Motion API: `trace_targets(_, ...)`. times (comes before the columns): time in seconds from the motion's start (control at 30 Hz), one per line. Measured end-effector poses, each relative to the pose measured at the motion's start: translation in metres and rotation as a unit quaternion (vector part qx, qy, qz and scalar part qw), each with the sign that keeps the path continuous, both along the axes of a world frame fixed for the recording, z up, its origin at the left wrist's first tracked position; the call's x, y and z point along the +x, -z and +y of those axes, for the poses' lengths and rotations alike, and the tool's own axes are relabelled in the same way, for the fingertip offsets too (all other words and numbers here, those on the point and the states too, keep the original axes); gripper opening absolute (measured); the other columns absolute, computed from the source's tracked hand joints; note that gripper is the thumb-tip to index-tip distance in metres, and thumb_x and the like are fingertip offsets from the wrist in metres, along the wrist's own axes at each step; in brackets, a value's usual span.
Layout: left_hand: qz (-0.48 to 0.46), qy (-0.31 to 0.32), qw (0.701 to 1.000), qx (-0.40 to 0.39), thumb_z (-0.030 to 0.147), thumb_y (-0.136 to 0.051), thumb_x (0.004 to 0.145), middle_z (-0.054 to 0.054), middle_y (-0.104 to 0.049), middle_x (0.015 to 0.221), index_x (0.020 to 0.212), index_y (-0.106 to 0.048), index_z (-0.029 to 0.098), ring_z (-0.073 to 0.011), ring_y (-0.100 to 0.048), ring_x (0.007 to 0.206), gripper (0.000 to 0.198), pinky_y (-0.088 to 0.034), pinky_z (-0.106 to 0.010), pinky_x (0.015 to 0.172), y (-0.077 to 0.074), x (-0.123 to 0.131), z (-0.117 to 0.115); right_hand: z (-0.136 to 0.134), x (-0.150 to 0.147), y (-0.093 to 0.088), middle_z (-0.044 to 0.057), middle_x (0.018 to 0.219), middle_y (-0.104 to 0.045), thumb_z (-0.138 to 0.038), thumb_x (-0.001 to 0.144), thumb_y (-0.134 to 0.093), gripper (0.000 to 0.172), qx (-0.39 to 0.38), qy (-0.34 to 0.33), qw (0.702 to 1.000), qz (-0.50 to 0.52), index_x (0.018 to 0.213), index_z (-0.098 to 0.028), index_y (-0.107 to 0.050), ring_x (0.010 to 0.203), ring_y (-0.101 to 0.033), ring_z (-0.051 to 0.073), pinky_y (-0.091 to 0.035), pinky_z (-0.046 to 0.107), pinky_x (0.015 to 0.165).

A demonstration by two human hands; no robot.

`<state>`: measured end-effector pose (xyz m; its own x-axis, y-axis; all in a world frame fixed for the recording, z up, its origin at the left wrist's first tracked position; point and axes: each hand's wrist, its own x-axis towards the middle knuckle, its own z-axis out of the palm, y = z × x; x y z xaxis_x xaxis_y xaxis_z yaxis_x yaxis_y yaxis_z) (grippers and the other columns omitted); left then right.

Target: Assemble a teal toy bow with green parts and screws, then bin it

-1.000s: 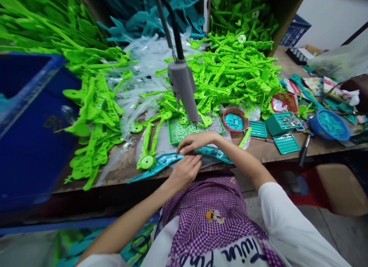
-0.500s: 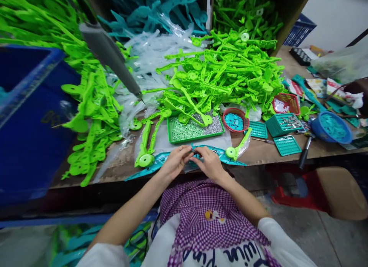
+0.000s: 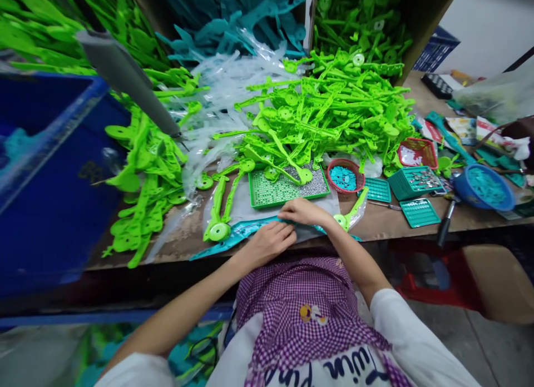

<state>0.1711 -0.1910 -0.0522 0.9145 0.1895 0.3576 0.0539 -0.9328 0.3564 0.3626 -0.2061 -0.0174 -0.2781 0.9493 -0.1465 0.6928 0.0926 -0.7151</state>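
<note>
A long teal plastic piece [image 3: 233, 238] lies along the front edge of the wooden bench [image 3: 387, 223]. My left hand [image 3: 269, 243] rests on its middle with fingers curled down on it. My right hand [image 3: 302, 212] lies just behind, fingers bent and pressing the same piece. A green piece with a round end [image 3: 219, 220] lies across its left part. A green tray of small metal bits [image 3: 287, 188] sits right behind my hands.
A grey hanging power screwdriver [image 3: 129, 81] swings at the upper left. A heap of green parts [image 3: 325, 112] fills the middle; clear bags [image 3: 221, 92] and teal parts [image 3: 233, 20] lie behind. A blue crate [image 3: 50, 175] stands left. Small baskets [image 3: 413, 181] and a blue bowl [image 3: 484, 187] sit right.
The grey screwdriver swung from above the green tray away to the upper left. My hands shifted on the teal piece, the right one moving back over it.
</note>
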Motion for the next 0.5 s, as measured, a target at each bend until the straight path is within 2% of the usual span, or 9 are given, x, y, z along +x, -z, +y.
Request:
trace_targets(0.07, -0.005, -0.087, 0.992, -0.088, 0.019, -0.047, 0.094, -0.009, -0.073, 0.094, 0.092, -0.067, 0.019, -0.0194, -0.068, 0.084, 0.019, -0.055, -0.034, 0.080, -0.003, 0.003, 0.005, -0.013, 0.002, -0.005, 0.006, 0.091, -0.073, -0.026, 0.094, -0.053, 0.022, 0.071, 0.114, 0.990, 0.040, 0.092, -0.016, -0.072, 0.082, -0.062, 0.016, -0.043, 0.026, 0.074)
trace_targets(0.1, -0.014, -0.132, 0.979, -0.156, 0.023, -0.051, 0.093, -0.008, -0.073, 0.088, 0.089, -0.067, 0.019, -0.0192, -0.068, 0.079, 0.016, -0.055, -0.033, 0.076, -0.005, 0.005, 0.009, -0.023, 0.003, -0.006, 0.006, 0.095, -0.072, -0.028, 0.095, -0.050, 0.024, 0.110, 0.174, 0.977, 0.060, 0.097, -0.016, -0.071, 0.085, -0.062, 0.016, -0.044, 0.027, 0.077)
trace_targets(0.17, -0.031, -0.203, 0.921, -0.330, 0.035, -0.061, 0.087, -0.004, -0.071, 0.077, 0.082, -0.066, 0.019, -0.0184, -0.066, 0.069, 0.017, -0.055, -0.031, 0.068, -0.006, 0.009, 0.016, -0.045, 0.002, -0.002, 0.007, 0.095, -0.071, -0.034, 0.097, -0.047, 0.028, 0.167, 0.245, 0.952, 0.072, 0.099, -0.018, -0.069, 0.084, -0.062, 0.017, -0.046, 0.029, 0.078)
trace_targets(0.27, -0.049, -0.258, 0.776, -0.573, 0.050, -0.079, 0.067, -0.004, -0.070, 0.076, 0.072, -0.064, 0.017, -0.0166, -0.065, 0.062, 0.036, -0.054, -0.029, 0.060, -0.007, 0.017, 0.023, -0.071, -0.011, 0.018, 0.007, 0.088, -0.069, -0.043, 0.096, -0.050, 0.031, 0.211, 0.225, 0.951, 0.010, 0.098, -0.018, -0.068, 0.080, -0.062, 0.018, -0.047, 0.031, 0.076)
trace_targets(0.33, -0.063, -0.274, 0.692, -0.665, 0.051, -0.086, 0.054, -0.004, -0.070, 0.080, 0.071, -0.064, 0.016, -0.0159, -0.066, 0.064, 0.044, -0.056, -0.029, 0.061, -0.007, 0.021, 0.023, -0.077, -0.024, 0.033, 0.009, 0.088, -0.069, -0.047, 0.094, -0.053, 0.033, 0.226, 0.192, 0.954, -0.052, 0.100, -0.017, -0.067, 0.081, -0.063, 0.021, -0.047, 0.033, 0.076)
trace_targets(0.37, -0.068, -0.279, 0.662, -0.692, 0.050, -0.088, 0.050, -0.004, -0.070, 0.079, 0.070, -0.064, 0.016, -0.0153, -0.066, 0.065, 0.046, -0.056, -0.028, 0.062, -0.006, 0.022, 0.022, -0.078, -0.029, 0.039, 0.010, 0.088, -0.069, -0.047, 0.094, -0.054, 0.033, 0.231, 0.179, 0.953, -0.077, 0.101, -0.017, -0.067, 0.083, -0.063, 0.022, -0.047, 0.034, 0.077)
trace_targets(0.43, -0.080, -0.284, 0.628, -0.720, 0.048, -0.090, 0.047, -0.003, -0.070, 0.076, 0.070, -0.064, 0.016, -0.0144, -0.066, 0.065, 0.046, -0.058, -0.029, 0.065, -0.005, 0.023, 0.018, -0.075, -0.037, 0.046, 0.011, 0.089, -0.069, -0.045, 0.095, -0.053, 0.032, 0.231, 0.155, 0.955, -0.103, 0.100, -0.017, -0.067, 0.084, -0.063, 0.023, -0.047, 0.035, 0.077)
trace_targets(0.5, -0.102, -0.287, 0.633, -0.711, 0.049, -0.089, 0.049, -0.004, -0.072, 0.080, 0.070, -0.064, 0.016, -0.0144, -0.066, 0.066, 0.046, -0.059, -0.031, 0.069, -0.002, 0.022, 0.013, -0.072, -0.037, 0.047, 0.011, 0.089, -0.069, -0.039, 0.098, -0.049, 0.028, 0.226, 0.148, 0.959, -0.085, 0.099, -0.017, -0.067, 0.084, -0.064, 0.022, -0.047, 0.035, 0.078)
